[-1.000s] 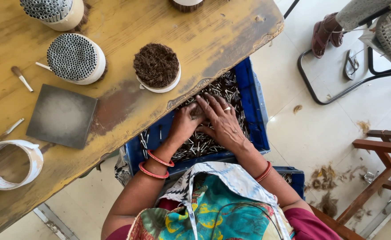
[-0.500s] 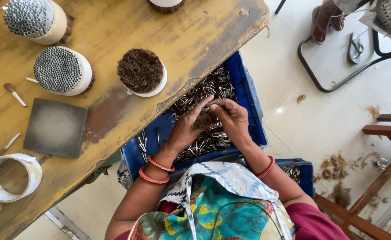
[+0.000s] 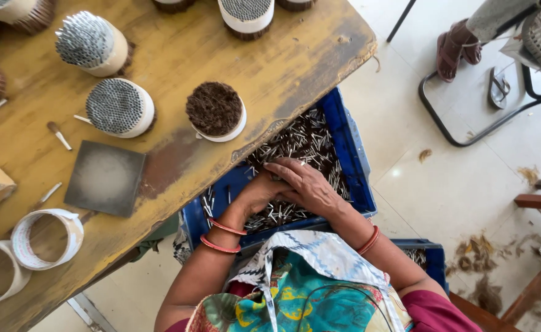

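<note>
Resting in the blue plastic crate (image 3: 351, 154) under the table's front edge, both hands sift thin, light, stiff grey sticks (image 3: 307, 138). Left hand (image 3: 259, 192) seems loosely cupped around some; right hand (image 3: 304, 184) lies flat, holding none; best pinched mid-length

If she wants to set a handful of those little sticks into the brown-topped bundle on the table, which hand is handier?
Probably the left hand: it sits in the blue crate on the side nearer the brown-topped bundle. The right hand lies over the sticks, farther off.

left hand (image 3: 255, 195) + right hand (image 3: 304, 187) | together, on thin sticks (image 3: 307, 141) | blue crate (image 3: 350, 154)
</note>
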